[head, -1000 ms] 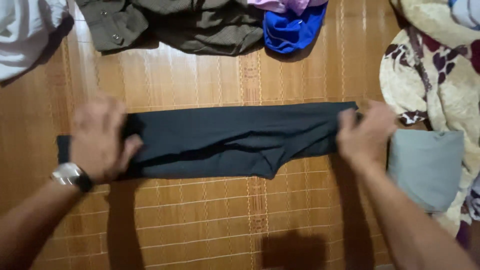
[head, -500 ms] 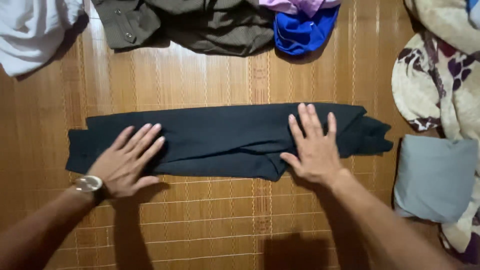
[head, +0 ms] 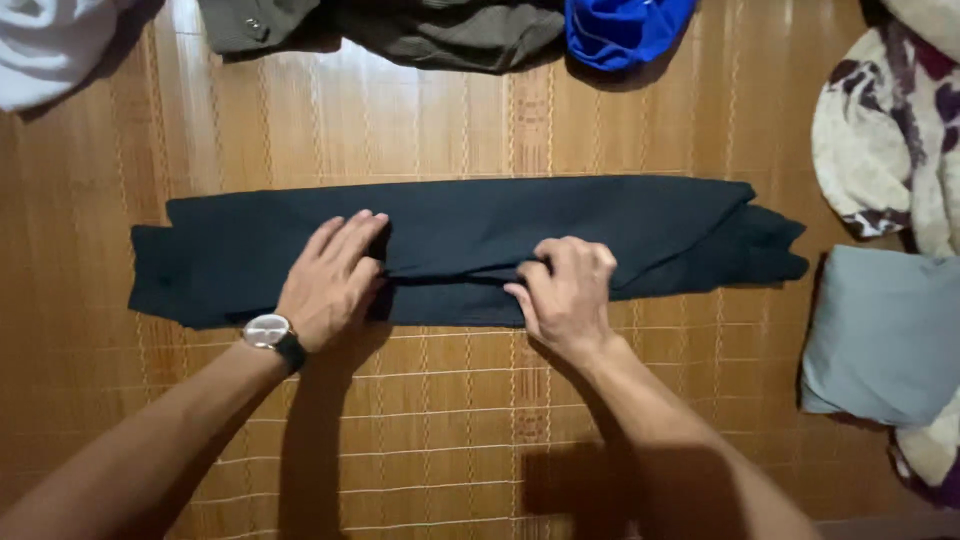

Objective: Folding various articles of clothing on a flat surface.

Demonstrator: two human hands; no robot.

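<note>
Dark folded garment [head: 560,215] is lying flat across the woven bamboo floor mat [head: 440,420], long axis running left to right, already narrowed into a strip (looks like trousers, cannot confirm). Left hand [head: 335,285] is resting palm-down near the strip's middle-left, fingers together and extended, pressing the cloth flat; nothing is pinched in its grip. A wristwatch [head: 268,332] is sitting on that wrist. Right hand [head: 565,290] is curling at the strip's near edge, its grip pinching a fold of the fabric between thumb and bent fingers.

Progress, as judged: lengthwise folding appears done; the strip is lying at full length, no crosswise fold yet, and the right end is looking uneven.

Surroundings: an olive-brown buttoned shirt [head: 400,25] and a blue cloth [head: 625,30] are lying along the far edge, white fabric [head: 50,50] at far left, a grey folded item [head: 885,335] and a floral blanket [head: 890,140] to the right, all apart from the garment.
</note>
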